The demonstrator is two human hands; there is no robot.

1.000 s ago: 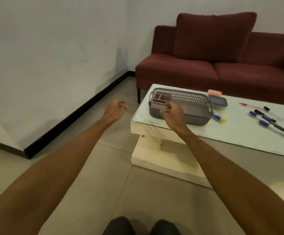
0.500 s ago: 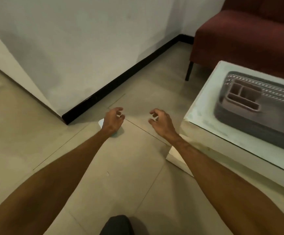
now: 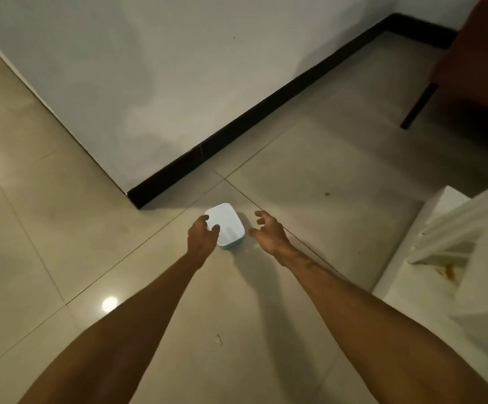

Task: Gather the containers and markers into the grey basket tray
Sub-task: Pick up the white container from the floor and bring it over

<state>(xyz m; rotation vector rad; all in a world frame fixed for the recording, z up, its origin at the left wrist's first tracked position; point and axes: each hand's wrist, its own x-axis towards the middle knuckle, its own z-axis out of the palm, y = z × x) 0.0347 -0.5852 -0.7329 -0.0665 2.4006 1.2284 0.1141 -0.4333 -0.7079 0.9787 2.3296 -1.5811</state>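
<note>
1. The left grip (image 3: 203, 235) is spread, its fingers loosely bent. Its fingertips (image 3: 205, 219) overlap the left edge of a small rounded-rectangular plastic container with a pale lid and teal base (image 3: 228, 225). I cannot tell whether they touch it, and nothing is pinched.
2. The right grip (image 3: 267, 232) is also spread and holds nothing. It sits just beside the container's right side, with a gap between them.
3. The container sits just below mid-frame on the beige tiled floor (image 3: 149, 287), between the two grips. The left grip is the nearer.
4. The container's long axis runs steeply from upper left to lower right, so its long sides face the two grips. Closing across the narrow width, one grip on each side, looks like the natural hold.
5. The white desk (image 3: 470, 228) fills the right edge of the frame. The grey basket tray is out of view, so the carry probably goes up and to the right.
</note>
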